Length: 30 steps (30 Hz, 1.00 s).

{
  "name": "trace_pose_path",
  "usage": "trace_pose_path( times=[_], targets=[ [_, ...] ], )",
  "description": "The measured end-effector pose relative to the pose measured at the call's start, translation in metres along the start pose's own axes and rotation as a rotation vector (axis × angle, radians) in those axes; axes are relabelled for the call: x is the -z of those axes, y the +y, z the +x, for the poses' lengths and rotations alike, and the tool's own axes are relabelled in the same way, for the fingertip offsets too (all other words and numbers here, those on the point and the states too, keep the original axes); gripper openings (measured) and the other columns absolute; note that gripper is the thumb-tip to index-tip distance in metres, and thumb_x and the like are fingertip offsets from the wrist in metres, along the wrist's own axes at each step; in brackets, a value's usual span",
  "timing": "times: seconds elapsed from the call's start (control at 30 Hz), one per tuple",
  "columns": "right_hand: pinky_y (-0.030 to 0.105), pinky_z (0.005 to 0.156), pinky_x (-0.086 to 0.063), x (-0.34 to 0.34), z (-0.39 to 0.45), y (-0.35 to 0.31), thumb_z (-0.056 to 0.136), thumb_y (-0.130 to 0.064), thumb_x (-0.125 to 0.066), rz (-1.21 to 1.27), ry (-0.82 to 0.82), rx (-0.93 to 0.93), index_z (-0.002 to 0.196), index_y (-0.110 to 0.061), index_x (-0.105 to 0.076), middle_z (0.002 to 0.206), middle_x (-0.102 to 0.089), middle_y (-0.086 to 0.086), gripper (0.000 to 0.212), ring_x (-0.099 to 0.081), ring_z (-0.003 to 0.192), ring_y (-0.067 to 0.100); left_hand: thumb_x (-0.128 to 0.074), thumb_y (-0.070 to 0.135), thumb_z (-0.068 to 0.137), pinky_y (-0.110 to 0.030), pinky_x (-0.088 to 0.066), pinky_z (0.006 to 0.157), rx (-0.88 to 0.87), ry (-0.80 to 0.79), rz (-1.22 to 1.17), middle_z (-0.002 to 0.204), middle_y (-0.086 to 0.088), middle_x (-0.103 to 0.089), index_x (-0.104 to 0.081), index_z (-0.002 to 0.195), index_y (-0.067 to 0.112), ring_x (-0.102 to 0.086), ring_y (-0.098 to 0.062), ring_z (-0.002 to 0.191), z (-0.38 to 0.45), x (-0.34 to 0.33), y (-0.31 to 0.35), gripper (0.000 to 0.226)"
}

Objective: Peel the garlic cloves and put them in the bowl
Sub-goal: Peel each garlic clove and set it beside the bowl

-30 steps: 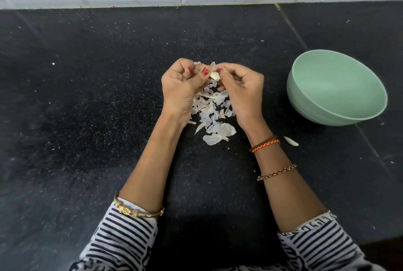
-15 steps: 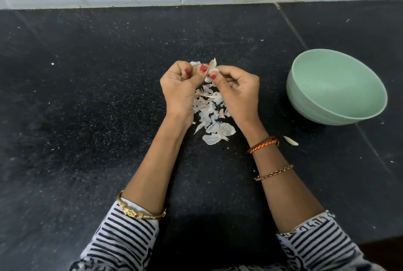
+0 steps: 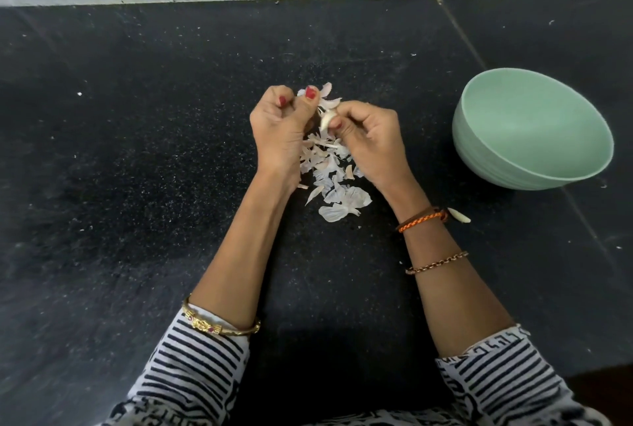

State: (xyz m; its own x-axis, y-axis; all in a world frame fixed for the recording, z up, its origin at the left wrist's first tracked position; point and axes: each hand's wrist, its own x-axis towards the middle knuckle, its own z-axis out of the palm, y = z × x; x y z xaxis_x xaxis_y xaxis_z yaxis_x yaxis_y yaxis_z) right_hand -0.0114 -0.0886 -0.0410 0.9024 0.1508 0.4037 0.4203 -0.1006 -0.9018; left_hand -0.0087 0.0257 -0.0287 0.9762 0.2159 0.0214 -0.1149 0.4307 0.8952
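Bare counter (image 3: 137, 151) left — bowl (image 3: 507, 165) right

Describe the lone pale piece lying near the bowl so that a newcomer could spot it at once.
Start at the green bowl on the black counter. Nearer the person from it, beside the orange wristband, lies a lone pale sliver. Unlike the heaped peels between the wrists, it lies alone.

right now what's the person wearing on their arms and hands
Both sleeves are white with black stripes. Left forearm: a gold bangle. Right wrist: an orange and brown braided band and a thin chain bracelet. Left hand and right hand have red-painted nails.
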Motion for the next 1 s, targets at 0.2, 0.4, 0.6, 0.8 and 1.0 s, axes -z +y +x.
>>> trace_pose_path(
  times=[0.2, 0.4, 0.6, 0.8, 1.0],
  targets=[
    [0.011, 0.067, -0.046, 0.000, 0.000, 0.008, 0.085, -0.001, -0.060, -0.003, 0.011, -0.042, 0.095, -0.006, -0.064, 0.074, -0.064, -0.014, 0.012, -0.059, 0.072, -0.005, -0.049, -0.001, 0.093, -0.016, -0.040, 0.051, -0.041, 0.026, -0.033, 0.062, 0.008, -0.054, -0.043, 0.084, 0.014, -0.045, 0.000, 0.049, 0.003, 0.003, 0.001, 0.018],
    [0.019, 0.062, -0.048, 0.007, -0.001, 0.003, 0.088, -0.008, -0.058, -0.023, 0.145, -0.045, 0.092, -0.012, -0.067, 0.075, -0.065, -0.001, 0.010, -0.057, 0.071, 0.006, -0.036, 0.010, 0.100, -0.017, -0.034, 0.049, -0.076, 0.129, 0.173, 0.061, 0.007, -0.044, -0.055, 0.079, 0.019, -0.037, -0.001, 0.052, 0.007, 0.012, 0.005, 0.030],
    [0.017, 0.056, -0.047, 0.008, 0.001, 0.006, 0.090, -0.005, -0.055, -0.114, 0.280, 0.027, 0.101, -0.007, -0.066, 0.077, -0.066, -0.006, 0.016, -0.059, 0.064, 0.002, -0.050, 0.033, 0.093, -0.023, -0.039, 0.055, -0.261, -0.147, 0.544, 0.060, 0.005, -0.057, -0.063, 0.067, 0.026, -0.047, -0.005, 0.056, -0.004, 0.006, -0.004, 0.029],
    [0.015, 0.063, -0.050, 0.008, 0.001, 0.009, 0.086, -0.002, -0.062, -0.094, 0.301, 0.069, 0.100, 0.005, -0.067, 0.084, -0.069, 0.001, 0.017, -0.065, 0.072, 0.003, -0.057, 0.040, 0.086, -0.024, -0.043, 0.069, -0.321, -0.138, 0.564, 0.066, 0.017, -0.059, -0.067, 0.072, 0.023, -0.052, -0.002, 0.068, -0.001, 0.007, -0.009, 0.023],
    [0.011, 0.053, -0.048, 0.004, 0.000, 0.006, 0.083, 0.002, -0.064, 0.006, 0.298, 0.030, 0.107, -0.002, -0.062, 0.071, -0.068, -0.017, 0.024, -0.064, 0.063, -0.001, -0.058, 0.013, 0.089, -0.018, -0.046, 0.070, -0.299, -0.194, 0.458, 0.080, 0.010, -0.061, -0.061, 0.092, 0.013, -0.055, 0.002, 0.070, -0.002, 0.004, -0.011, 0.004]
  ],
)
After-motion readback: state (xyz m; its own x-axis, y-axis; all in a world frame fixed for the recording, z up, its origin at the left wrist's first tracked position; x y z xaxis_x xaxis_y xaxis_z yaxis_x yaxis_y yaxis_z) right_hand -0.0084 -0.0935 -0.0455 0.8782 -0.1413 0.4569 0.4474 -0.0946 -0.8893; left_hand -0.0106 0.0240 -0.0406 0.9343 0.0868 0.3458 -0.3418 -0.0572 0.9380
